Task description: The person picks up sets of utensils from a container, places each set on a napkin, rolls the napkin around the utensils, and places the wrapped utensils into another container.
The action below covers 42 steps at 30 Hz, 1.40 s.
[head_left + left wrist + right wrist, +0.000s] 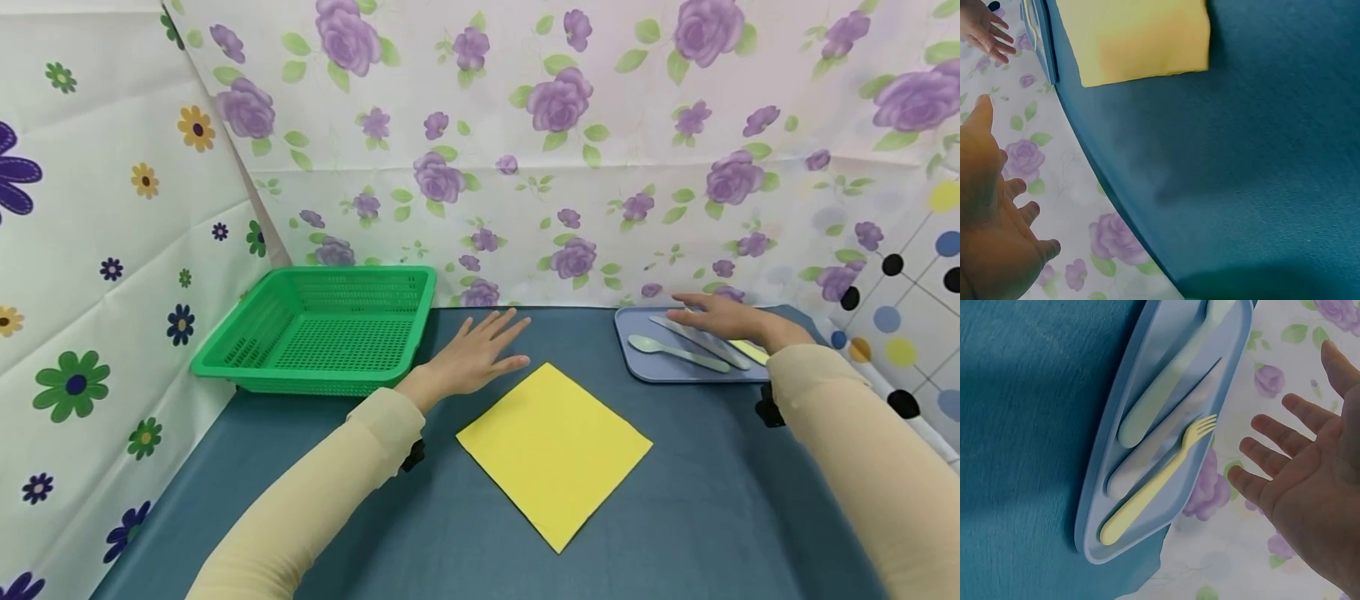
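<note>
A yellow square napkin point(555, 454) lies flat on the table, one corner toward the front. My left hand point(474, 354), fingers spread, hovers beyond its left corner and holds nothing. On the right, a blue tray point(643, 367) carries a pale green spoon point(678, 354), a pale grey knife point(1163, 437) and a yellow fork point(1147, 490), laid side by side. Above that tray my right hand point(731, 321) hangs with its fingers extended, nothing in its grasp. In the head view it covers part of the knife and fork; the right wrist view shows both whole.
A green plastic basket point(360, 379) with a perforated bottom stands at the back left of the dark blue table point(675, 517). Flower-patterned sheets point(480, 108) hang behind the table and along its left side; a dotted sheet point(903, 300) borders the right.
</note>
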Motion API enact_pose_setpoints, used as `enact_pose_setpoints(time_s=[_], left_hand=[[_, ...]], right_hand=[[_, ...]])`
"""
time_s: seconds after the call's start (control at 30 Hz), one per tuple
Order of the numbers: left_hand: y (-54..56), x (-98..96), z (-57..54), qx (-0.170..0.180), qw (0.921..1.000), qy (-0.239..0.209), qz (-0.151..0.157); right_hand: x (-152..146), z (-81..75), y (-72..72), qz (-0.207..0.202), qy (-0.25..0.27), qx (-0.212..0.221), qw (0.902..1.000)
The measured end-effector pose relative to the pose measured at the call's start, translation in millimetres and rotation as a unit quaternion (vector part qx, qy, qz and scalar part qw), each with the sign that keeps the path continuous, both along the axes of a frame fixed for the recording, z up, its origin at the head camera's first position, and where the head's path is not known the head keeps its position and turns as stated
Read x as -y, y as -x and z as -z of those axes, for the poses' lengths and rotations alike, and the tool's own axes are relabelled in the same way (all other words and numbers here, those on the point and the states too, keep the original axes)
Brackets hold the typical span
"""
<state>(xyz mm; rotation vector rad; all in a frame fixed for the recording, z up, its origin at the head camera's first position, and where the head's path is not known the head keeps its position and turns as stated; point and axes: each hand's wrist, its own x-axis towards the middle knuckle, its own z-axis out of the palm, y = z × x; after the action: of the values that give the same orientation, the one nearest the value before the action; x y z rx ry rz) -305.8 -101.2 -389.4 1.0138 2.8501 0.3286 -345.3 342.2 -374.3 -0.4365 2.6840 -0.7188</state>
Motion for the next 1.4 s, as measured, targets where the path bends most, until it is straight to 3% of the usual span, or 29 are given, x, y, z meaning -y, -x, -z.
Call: enact_pose_setpoints(time_s=[0.2, 0.8, 1.17, 1.4], left_hand=[[-7.3, 5.0, 4.2, 0.011, 0.9999, -0.008, 0.006], [-33.5, 19.4, 18.1, 0.029, 0.9971, -0.014, 0.070], [-46.0, 16.9, 26.3, 0.047, 0.9939, -0.015, 0.099], [-53.1, 20.3, 32.1, 0.053, 0.9912, -0.002, 0.121]], right_hand=[[-4.2, 0.6, 1.1, -0.002, 0.000, -0.002, 1.0000], [-29.5, 5.5, 1.9, 0.017, 0.005, 0.048, 0.9987], [-41.7, 11.8, 2.1, 0.005, 0.093, 0.090, 0.9916], [-50.2, 17.0, 2.4, 0.014, 0.106, 0.097, 0.9895]])
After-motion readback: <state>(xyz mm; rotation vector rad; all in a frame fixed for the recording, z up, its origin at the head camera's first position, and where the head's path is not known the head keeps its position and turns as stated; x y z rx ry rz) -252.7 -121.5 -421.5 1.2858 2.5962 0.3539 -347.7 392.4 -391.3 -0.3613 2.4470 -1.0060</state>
